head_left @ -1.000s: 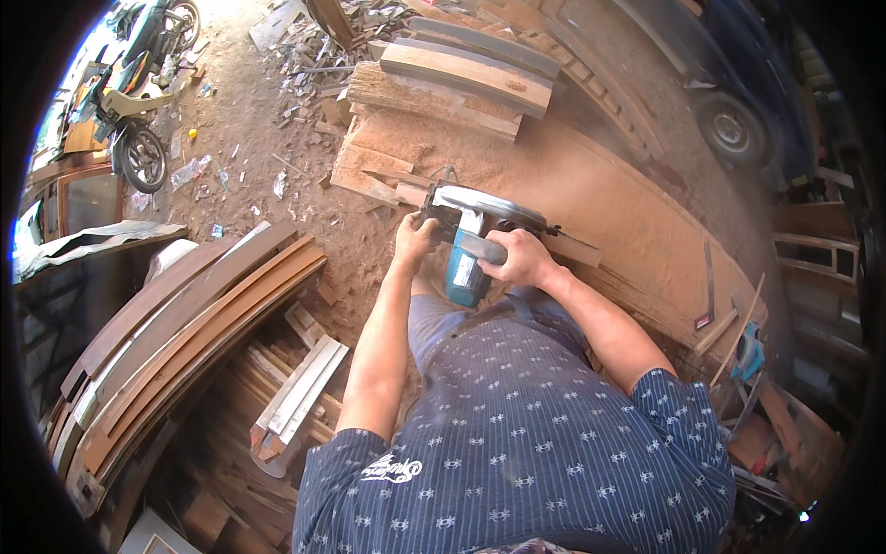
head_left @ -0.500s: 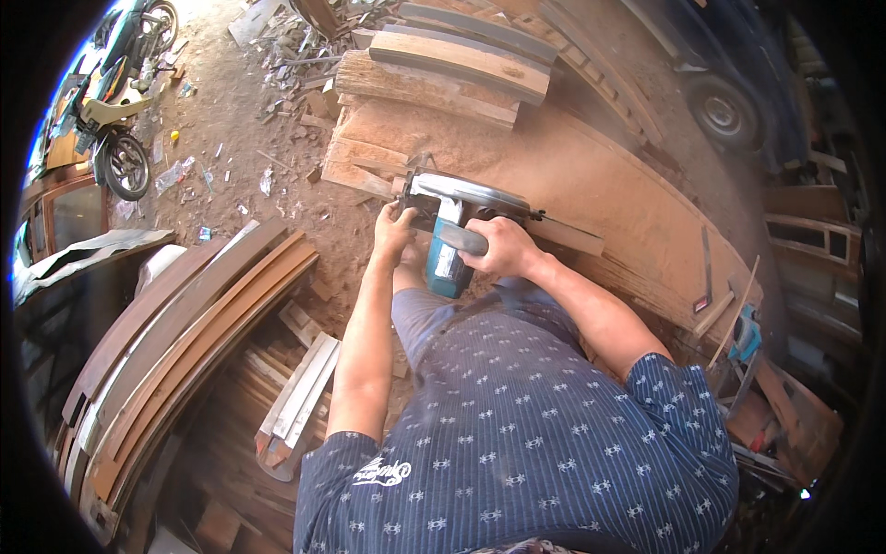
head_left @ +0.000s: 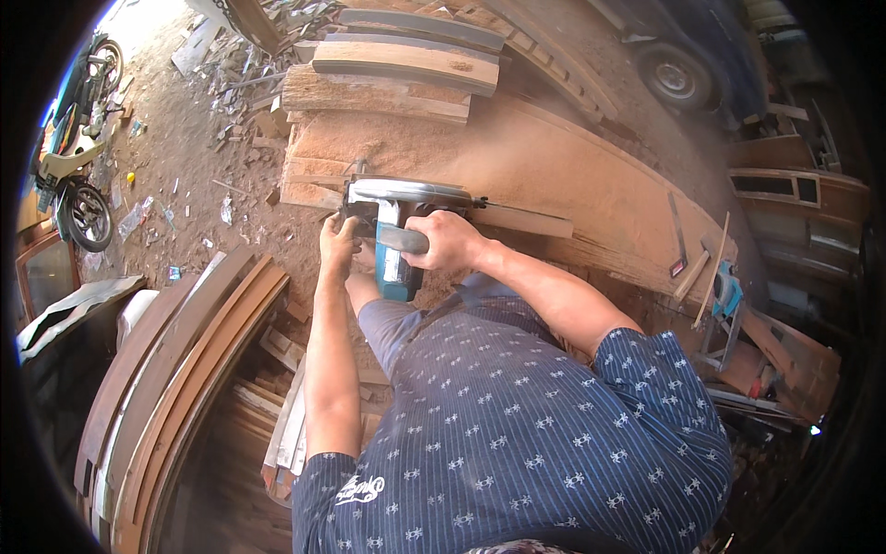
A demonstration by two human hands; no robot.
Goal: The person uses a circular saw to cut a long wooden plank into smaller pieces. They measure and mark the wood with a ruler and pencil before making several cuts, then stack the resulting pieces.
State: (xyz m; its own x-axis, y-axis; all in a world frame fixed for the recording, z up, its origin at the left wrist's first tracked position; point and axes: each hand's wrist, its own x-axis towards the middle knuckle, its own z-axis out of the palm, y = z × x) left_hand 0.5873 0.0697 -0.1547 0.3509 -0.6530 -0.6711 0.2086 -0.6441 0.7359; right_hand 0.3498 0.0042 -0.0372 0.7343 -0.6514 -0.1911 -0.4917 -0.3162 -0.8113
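Observation:
My right hand (head_left: 443,242) is closed round the handle of a teal and silver circular saw (head_left: 397,268). My left hand (head_left: 340,242) has its fingers curled at the dark front part of the saw. The saw rests on a narrow wooden piece (head_left: 531,220) lying along the near side of a wide, dust-covered board (head_left: 591,175). The piece under the blade is partly hidden by the saw, and a haze of dust hangs over the board. My bare lower leg shows behind the saw, below my left hand.
Stacked planks (head_left: 406,65) lie beyond the board, more timber (head_left: 175,388) at lower left. A motorbike (head_left: 83,194) stands at left on littered ground, a dark vehicle (head_left: 701,65) at upper right. A teal tool (head_left: 727,294) and loose sticks sit at the board's right end.
The saw and both hands have moved left along the wooden piece, leaving more of it exposed on the right. The whole view has shifted, with surroundings appearing further left and higher.

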